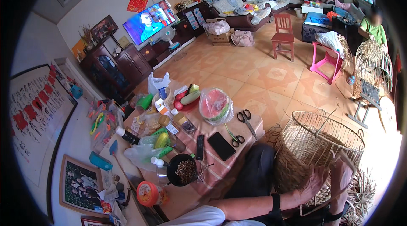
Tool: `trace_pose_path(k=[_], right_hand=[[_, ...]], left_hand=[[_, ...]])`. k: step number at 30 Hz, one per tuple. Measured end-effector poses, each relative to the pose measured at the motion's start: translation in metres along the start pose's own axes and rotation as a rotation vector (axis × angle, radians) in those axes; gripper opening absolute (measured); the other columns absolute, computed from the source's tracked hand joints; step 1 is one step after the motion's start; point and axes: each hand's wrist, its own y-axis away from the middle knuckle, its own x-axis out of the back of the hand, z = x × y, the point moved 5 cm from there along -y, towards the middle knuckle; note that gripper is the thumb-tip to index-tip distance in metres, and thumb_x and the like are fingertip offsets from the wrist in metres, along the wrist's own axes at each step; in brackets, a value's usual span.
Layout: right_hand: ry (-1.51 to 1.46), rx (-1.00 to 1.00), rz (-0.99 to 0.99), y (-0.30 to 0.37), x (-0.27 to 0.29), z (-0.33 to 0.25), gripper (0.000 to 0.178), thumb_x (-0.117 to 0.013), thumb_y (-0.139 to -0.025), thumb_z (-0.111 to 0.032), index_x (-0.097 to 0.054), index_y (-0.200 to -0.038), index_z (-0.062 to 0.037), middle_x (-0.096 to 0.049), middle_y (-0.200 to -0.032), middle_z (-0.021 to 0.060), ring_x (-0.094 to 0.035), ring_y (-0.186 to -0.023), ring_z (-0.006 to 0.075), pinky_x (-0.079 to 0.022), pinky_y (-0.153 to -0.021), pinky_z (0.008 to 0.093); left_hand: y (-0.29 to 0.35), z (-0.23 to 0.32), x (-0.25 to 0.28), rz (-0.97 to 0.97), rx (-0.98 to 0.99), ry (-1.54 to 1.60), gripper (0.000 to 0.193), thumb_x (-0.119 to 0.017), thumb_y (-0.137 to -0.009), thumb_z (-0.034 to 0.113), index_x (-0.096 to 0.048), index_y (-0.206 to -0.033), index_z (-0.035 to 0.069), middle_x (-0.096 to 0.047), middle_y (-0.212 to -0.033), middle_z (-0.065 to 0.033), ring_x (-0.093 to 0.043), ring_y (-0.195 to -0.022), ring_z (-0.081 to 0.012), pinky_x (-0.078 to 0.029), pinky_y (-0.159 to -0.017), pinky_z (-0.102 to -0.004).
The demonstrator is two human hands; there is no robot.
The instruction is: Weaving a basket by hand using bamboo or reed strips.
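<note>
A half-woven straw basket [296, 162] leans in my lap at the lower right. Its lower wall is densely plaited, and bare upright stakes rise to a thin rim. My left hand [314, 180] is against the near side of the basket, its fingers bent in at the wall and partly hidden. Close beside it, my right hand [341, 172] grips a flat straw strip [348, 160] at the basket's right edge. Loose strands of straw [362, 194] bristle out below the right hand. Dark bands circle both of my wrists.
Left of my knee stands a cloth-covered table [218, 175] with two pairs of scissors [248, 122], a phone [221, 146], a remote [199, 147], wrapped watermelon [215, 105] and a black bowl [181, 169]. At far right, a person in green [373, 31] handles another basket [371, 63]. A red chair [283, 37] stands beyond.
</note>
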Motion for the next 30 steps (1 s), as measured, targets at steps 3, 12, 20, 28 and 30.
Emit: trace_pose_path(k=[3,12,20,28,30], right_hand=[[0.053,0.353,0.262,-0.004,0.011,-0.046,0.030,-0.050,-0.097,-0.007,-0.057,-0.124,0.0023,-0.060,-0.088,0.0204,-0.057,-0.068,0.0363,-0.045,-0.056,0.0455],[-0.287,-0.163,0.119,0.015,-0.006,0.023,0.042,-0.063,-0.092,0.002,-0.055,-0.133,-0.0070,-0.054,-0.077,0.0010,-0.054,-0.065,0.0104,-0.041,-0.053,0.0266],[-0.874,-0.334,0.321,0.054,-0.007,0.068,0.020,-0.075,-0.095,-0.016,-0.057,-0.101,-0.0093,-0.053,-0.068,-0.0050,-0.048,-0.051,0.0051,-0.034,-0.045,0.0190],[-1.150,-0.717,0.423,0.103,-0.026,0.064,0.012,-0.069,-0.099,-0.012,-0.061,-0.106,-0.0079,-0.065,-0.085,0.0013,-0.054,-0.063,0.0073,-0.050,-0.061,0.0209],[-1.333,-0.628,0.399,0.121,-0.043,0.102,0.011,-0.068,-0.100,-0.012,-0.061,-0.107,-0.0082,-0.067,-0.092,0.0040,-0.061,-0.072,0.0106,-0.056,-0.073,0.0240]], left_hand=[[0.000,-0.009,-0.007,0.157,0.065,0.277,0.038,-0.053,-0.093,0.017,-0.058,-0.127,0.004,-0.054,-0.099,-0.0151,-0.054,-0.096,-0.0304,-0.039,-0.094,-0.0475],[0.004,-0.026,-0.024,0.323,-0.019,0.786,0.025,-0.057,-0.095,0.019,-0.063,-0.114,0.006,-0.055,-0.101,-0.0163,-0.054,-0.098,-0.0329,-0.039,-0.094,-0.0477],[-0.001,-0.019,-0.003,0.141,0.081,0.755,0.025,-0.060,-0.097,0.021,-0.062,-0.116,0.006,-0.060,-0.103,-0.0144,-0.057,-0.104,-0.0322,-0.040,-0.098,-0.0481],[-0.006,-0.022,0.001,0.119,0.088,0.800,0.022,-0.056,-0.099,0.021,-0.061,-0.111,0.004,-0.061,-0.096,-0.0161,-0.057,-0.102,-0.0352,-0.041,-0.095,-0.0459],[-0.008,-0.022,0.006,0.095,0.073,0.800,0.022,-0.056,-0.099,0.021,-0.061,-0.112,0.003,-0.061,-0.097,-0.0164,-0.057,-0.101,-0.0355,-0.041,-0.095,-0.0466]])
